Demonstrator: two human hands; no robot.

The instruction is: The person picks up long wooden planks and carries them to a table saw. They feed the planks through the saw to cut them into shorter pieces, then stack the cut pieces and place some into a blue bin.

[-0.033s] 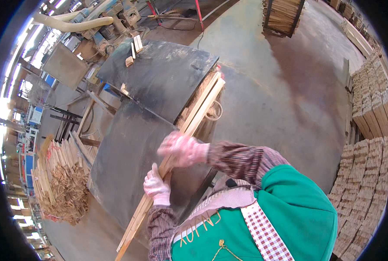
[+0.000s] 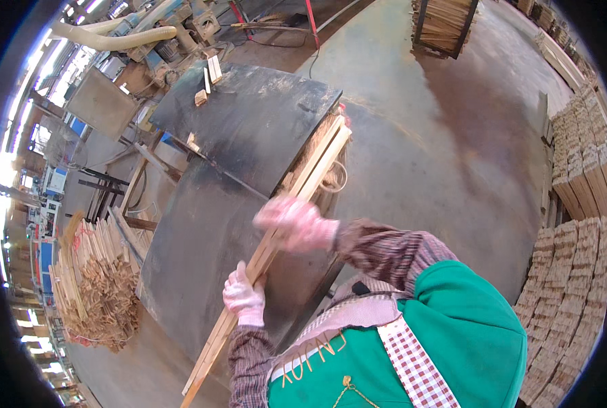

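Long pale wooden strips (image 2: 317, 163) run diagonally along the right edge of a dark, worn tabletop (image 2: 201, 258). My left hand (image 2: 244, 292), in a pink-and-white glove, is wrapped round the strips on their lower stretch. Higher up, my gloved right hand (image 2: 295, 224) lies over the strips, its fingers smeared by motion, so their grip is unclear. A few short wooden offcuts (image 2: 200, 97) rest at the table's far left part.
A loose bundle of thin sticks (image 2: 96, 285) stands left of the table. Machinery with a ribbed hose (image 2: 113, 37) is at upper left. Stacked timber (image 2: 565, 292) lines the right side. A framed timber stack (image 2: 446, 24) stands on the far floor.
My right hand has shifted slightly up and to the right along the strips, still blurred. My left hand sits very slightly further left.
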